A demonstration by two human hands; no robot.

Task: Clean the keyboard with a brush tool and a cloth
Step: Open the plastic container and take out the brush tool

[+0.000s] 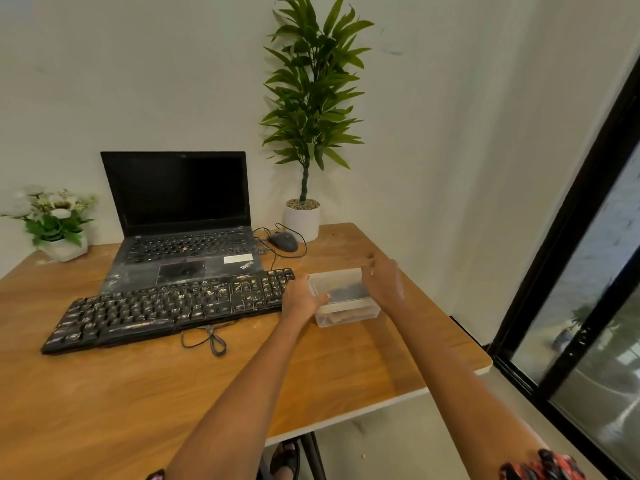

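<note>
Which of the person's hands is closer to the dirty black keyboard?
Left. The left hand sits beside the keyboard end, gripping the plastic box; the right hand is across the box.

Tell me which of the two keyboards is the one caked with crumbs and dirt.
The separate black keyboard at the front, beside the clear plastic box, is speckled with pale crumbs. The laptop behind it has much cleaner built-in keys.

On a wooden desk (104,393), a crumb-strewn black keyboard (166,308) lies before an open ThinkPad laptop (180,216). Just right of it, the left hand (299,299) grips a clear plastic container (346,315), and the right hand (384,282) holds its far side.
</note>
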